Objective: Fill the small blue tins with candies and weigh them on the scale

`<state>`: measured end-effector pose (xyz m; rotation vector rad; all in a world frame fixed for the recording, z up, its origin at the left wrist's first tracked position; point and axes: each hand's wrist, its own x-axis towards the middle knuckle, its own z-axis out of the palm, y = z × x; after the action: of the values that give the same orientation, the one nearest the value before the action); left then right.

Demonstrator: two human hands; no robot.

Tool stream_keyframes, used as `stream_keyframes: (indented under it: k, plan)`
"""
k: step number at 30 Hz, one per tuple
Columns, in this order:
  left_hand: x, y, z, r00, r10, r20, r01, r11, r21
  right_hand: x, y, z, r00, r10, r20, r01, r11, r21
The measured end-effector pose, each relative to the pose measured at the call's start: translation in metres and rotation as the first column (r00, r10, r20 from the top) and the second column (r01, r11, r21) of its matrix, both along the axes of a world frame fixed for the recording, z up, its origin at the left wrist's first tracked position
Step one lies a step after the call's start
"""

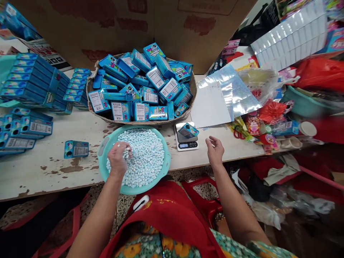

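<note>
A turquoise basin sits at the table's front edge, filled with small pale-blue candies. Over its left side, my left hand is closed around some of these candies, a few showing between the fingers. To the right of the basin is a small digital scale, with a blue candy box lying on its plate. My right hand hovers just right of the scale, fingers apart, holding nothing. Behind basin and scale stands a cardboard tray heaped with blue printed candy boxes.
Stacked blue boxes stand on the left, and a single box lies left of the basin. Right of the tray lie a white sheet and shiny film, then assorted packets. A large carton rises behind.
</note>
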<state>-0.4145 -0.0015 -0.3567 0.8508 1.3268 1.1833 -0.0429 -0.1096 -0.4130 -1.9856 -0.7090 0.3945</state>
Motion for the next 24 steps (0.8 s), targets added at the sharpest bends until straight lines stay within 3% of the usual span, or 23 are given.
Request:
stream_keyframes:
  k: [3, 5, 7, 11, 14, 20, 24]
  plan:
    - [0.003, 0.008, 0.005, 0.936, 0.124, 0.33, -0.054, 0.975, -0.214, -0.001, 0.001, -0.004, 1.0, 0.003, -0.031, -0.003, 1.0, 0.0]
    - [0.004, 0.014, 0.004, 0.889, 0.188, 0.418, -0.041, 0.941, -0.335, -0.001, 0.004, -0.005, 0.999, 0.018, -0.039, -0.017, 1.0, 0.005]
    - [0.004, 0.018, 0.004, 0.854, 0.196, 0.482, -0.017, 0.936, -0.351, 0.0, 0.007, -0.006, 0.999, 0.037, -0.035, -0.037, 0.999, 0.012]
    - [0.003, 0.022, 0.004, 0.843, 0.242, 0.481, -0.026, 0.91, -0.414, 0.002, 0.012, -0.009, 0.999, 0.039, -0.034, -0.039, 0.999, 0.024]
    - [0.005, 0.022, 0.002, 0.851, 0.209, 0.482, 0.039, 0.89, -0.455, 0.0, 0.017, -0.01, 0.998, 0.046, -0.044, -0.045, 0.998, 0.037]
    - [0.007, 0.015, -0.001, 0.859, 0.201, 0.471, 0.071, 0.864, -0.499, -0.021, 0.046, -0.008, 0.98, 0.193, -0.051, -0.187, 0.977, 0.106]
    - [0.009, 0.012, 0.005, 0.866, 0.225, 0.447, 0.054, 0.846, -0.53, -0.042, 0.066, 0.007, 0.968, 0.221, -0.119, -0.21, 0.973, 0.098]
